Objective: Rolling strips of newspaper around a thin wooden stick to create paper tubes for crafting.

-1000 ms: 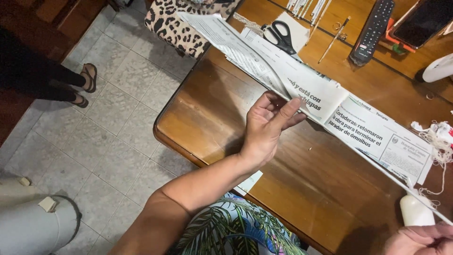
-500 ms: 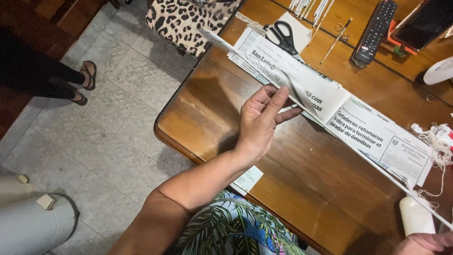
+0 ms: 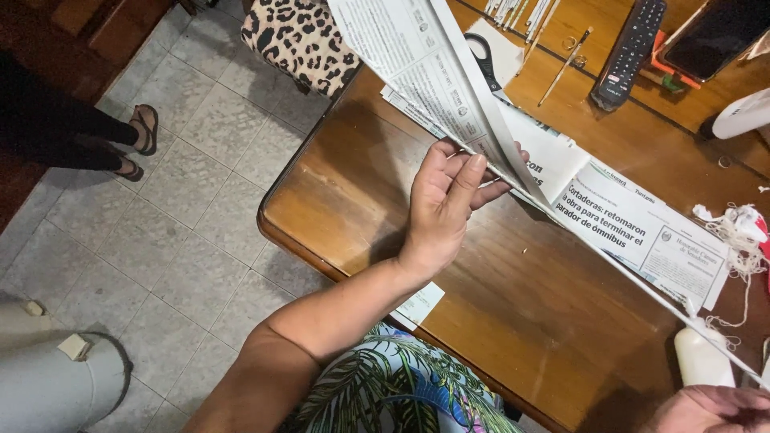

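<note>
The right hand [image 3: 714,407] is cut off by the bottom edge; the black-handled steel scissors [image 3: 484,58] beyond the left hand [image 3: 446,200] lie half hidden under the lifted printed newspaper sheet [image 3: 433,72].

Brown wooden desk [image 3: 377,200], glossy, rounded at the near corner just left of the left hand [image 3: 445,204]. Directly on it: flat newspaper sheets [image 3: 642,232] to the right of that hand, black-handled scissors [image 3: 484,54] beyond its fingertips, a black remote control [image 3: 630,52] farther off to the right, a thin stick [image 3: 565,56] between scissors and remote. White tangled thread [image 3: 734,232] near the far right edge, a white bottle [image 3: 702,359] just above the right hand [image 3: 714,409]. Small paper slip [image 3: 419,305] at the desk's near edge beside the left wrist.
</note>
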